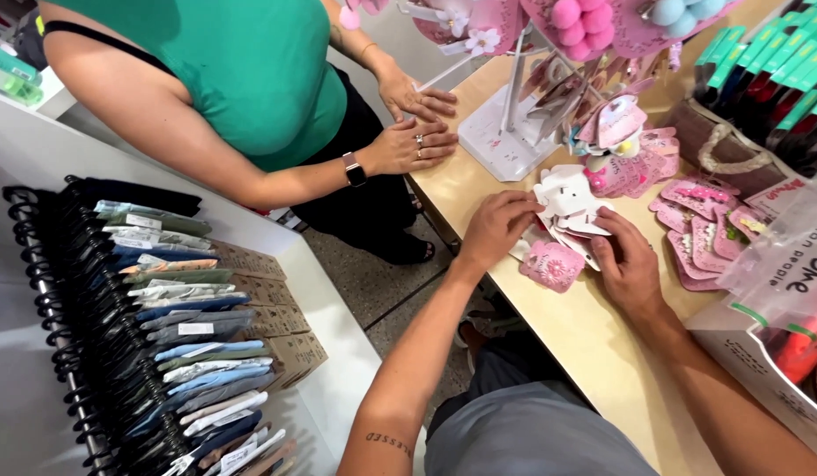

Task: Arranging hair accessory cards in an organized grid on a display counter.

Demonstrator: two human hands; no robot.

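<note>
Shop interior, pale wooden desk (594, 344) under both hands. Left hand (497, 231) fingers curled, pinching the left edge of a stack of white cards (567, 210) lying on the desk; right hand (627, 264) pinching the stack's lower right edge. Pink flower card (554, 266) lies flat between the hands, just below the stack. More pink cards (704, 234) spread to the right. White display stand (505, 132) behind, hung with pink accessories. Another person's hands (417, 123) rest on the desk's left end, beside the stand. Clear bag (779, 273) at right. Rack of hanging clothes (170, 326) lower left, tiled floor (373, 282) between.
</note>
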